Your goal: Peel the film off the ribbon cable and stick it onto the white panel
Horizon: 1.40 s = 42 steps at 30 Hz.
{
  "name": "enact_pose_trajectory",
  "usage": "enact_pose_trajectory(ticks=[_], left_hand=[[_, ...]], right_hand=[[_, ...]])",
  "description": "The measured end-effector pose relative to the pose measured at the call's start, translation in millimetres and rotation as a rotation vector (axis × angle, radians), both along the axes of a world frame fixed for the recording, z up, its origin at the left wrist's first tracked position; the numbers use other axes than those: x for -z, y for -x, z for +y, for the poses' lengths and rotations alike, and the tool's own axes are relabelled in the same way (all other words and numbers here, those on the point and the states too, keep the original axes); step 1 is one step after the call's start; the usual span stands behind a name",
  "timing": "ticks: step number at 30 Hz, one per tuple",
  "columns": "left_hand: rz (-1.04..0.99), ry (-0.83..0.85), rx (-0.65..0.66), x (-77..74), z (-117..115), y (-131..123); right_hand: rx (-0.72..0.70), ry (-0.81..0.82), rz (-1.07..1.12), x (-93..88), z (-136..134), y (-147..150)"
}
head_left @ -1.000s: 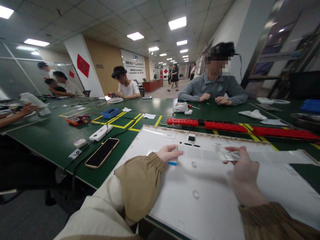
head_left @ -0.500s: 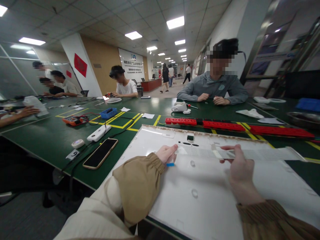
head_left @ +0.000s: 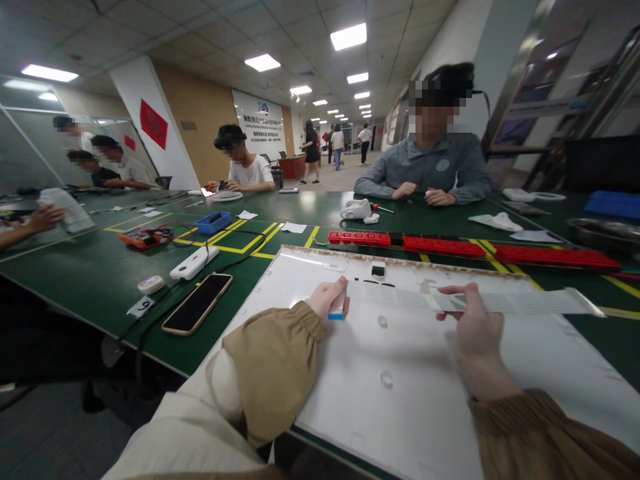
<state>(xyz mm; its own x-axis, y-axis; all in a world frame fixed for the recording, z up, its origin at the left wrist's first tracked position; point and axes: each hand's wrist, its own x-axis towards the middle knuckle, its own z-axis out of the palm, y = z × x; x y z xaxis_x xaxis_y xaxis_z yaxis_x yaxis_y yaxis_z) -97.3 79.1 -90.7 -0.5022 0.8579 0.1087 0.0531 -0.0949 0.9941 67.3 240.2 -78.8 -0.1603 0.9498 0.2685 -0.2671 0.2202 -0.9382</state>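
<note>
A long, pale, flat strip (head_left: pixel 520 302) with a blue tab (head_left: pixel 336 315) at its left end stretches across a large white panel (head_left: pixel 400 373) on the green table. My left hand (head_left: pixel 327 300) pinches the strip's left end by the blue tab. My right hand (head_left: pixel 473 327) grips the strip near its middle, thumb and fingers closed on it. The strip's right end reaches past the panel's edge.
A black phone (head_left: pixel 197 303), a white device (head_left: pixel 194 263) and cables lie left of the panel. Red strips (head_left: pixel 450 245) run along the table beyond it. A person in a grey shirt (head_left: pixel 430 170) sits opposite; other people sit further left.
Both hands have lifted the strip a little and shifted it slightly left; the blue tab end now stands more upright in my left hand.
</note>
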Motion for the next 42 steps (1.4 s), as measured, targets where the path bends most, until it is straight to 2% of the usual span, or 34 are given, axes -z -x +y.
enact_pose_trajectory(ticks=[4,10,17,22,33,39,42], left_hand=[[-0.015,-0.014,-0.092,5.5,3.4,0.6],[-0.006,-0.037,-0.115,4.0,3.7,0.3],[0.004,-0.065,-0.011,-6.7,-1.0,-2.1],[0.000,-0.052,-0.057,-7.3,-5.6,-8.5],[-0.049,-0.019,-0.026,-11.8,-7.8,-13.5],[-0.041,-0.044,0.090,-11.2,-7.7,-12.4],[-0.049,-0.061,0.103,-11.4,-6.2,-11.8]], right_hand=[[0.002,-0.030,-0.018,2.4,1.6,1.1],[0.007,-0.048,-0.047,-0.5,-0.9,0.9],[-0.013,-0.097,-0.037,3.1,0.0,1.0],[-0.001,-0.065,-0.037,2.4,0.5,0.9],[-0.005,-0.023,-0.067,0.0,-3.5,0.0],[-0.014,-0.026,-0.057,0.3,-2.4,-0.2],[-0.023,-0.017,-0.021,-0.3,-2.3,0.6]])
